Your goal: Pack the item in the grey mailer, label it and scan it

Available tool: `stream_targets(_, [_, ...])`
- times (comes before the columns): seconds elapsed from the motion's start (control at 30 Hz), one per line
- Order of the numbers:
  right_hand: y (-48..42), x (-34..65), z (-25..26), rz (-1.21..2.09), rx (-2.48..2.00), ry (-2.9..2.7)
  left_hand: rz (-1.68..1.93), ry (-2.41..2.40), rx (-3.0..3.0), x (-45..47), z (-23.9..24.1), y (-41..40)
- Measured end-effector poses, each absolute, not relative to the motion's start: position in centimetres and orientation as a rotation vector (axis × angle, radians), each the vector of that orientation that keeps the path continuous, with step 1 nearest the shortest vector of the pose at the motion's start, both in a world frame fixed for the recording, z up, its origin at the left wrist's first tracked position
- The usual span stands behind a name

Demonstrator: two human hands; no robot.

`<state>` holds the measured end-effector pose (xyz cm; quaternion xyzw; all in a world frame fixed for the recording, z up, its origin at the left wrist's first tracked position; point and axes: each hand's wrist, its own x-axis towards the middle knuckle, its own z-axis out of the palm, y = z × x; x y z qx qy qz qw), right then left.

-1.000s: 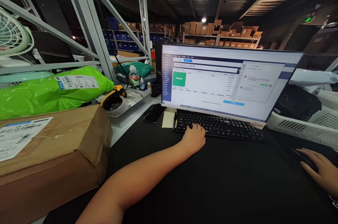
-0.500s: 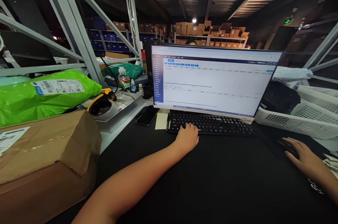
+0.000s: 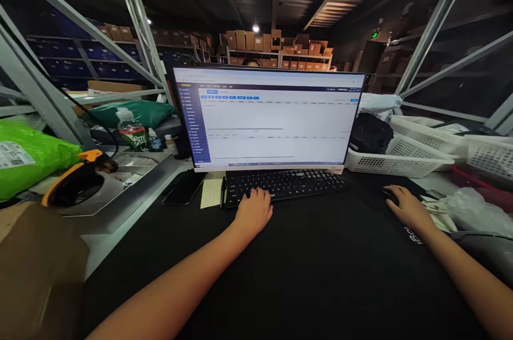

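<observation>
My left hand (image 3: 253,214) rests on the front left part of a black keyboard (image 3: 304,182), palm down, its fingers lying over the keys and holding nothing. Off to the right, my right hand (image 3: 411,210) lies over a dark computer mouse (image 3: 390,197), which it mostly covers. Behind the keyboard a wide monitor (image 3: 276,118) is lit, showing a mostly white page with a dark blue side menu; its text is too small to read. A black pen (image 3: 223,191) and a yellowish gridded sheet (image 3: 212,191) lie by the keyboard's left end.
Left of the sheet is a black phone (image 3: 185,188). A grey tray (image 3: 120,190) holds an orange-handled tape dispenser (image 3: 70,179). A cardboard box (image 3: 36,276) and a green parcel (image 3: 36,155) stand at left. White baskets (image 3: 401,163) and a plastic bag (image 3: 479,209) are at right.
My view has turned to the right, so the monitor and desk things appear further left and more of the right side shows. Both hands keep their places on the keyboard and the mouse.
</observation>
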<state>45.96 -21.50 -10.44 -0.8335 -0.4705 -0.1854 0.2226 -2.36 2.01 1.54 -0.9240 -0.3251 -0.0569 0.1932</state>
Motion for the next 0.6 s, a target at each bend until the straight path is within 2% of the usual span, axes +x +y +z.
stream_targets(0.6, [-21.4, 44.5, -9.2, -0.473, -2.326, -1.278, -0.164, -0.885, -2.546, -2.4, 1.2, 2.3])
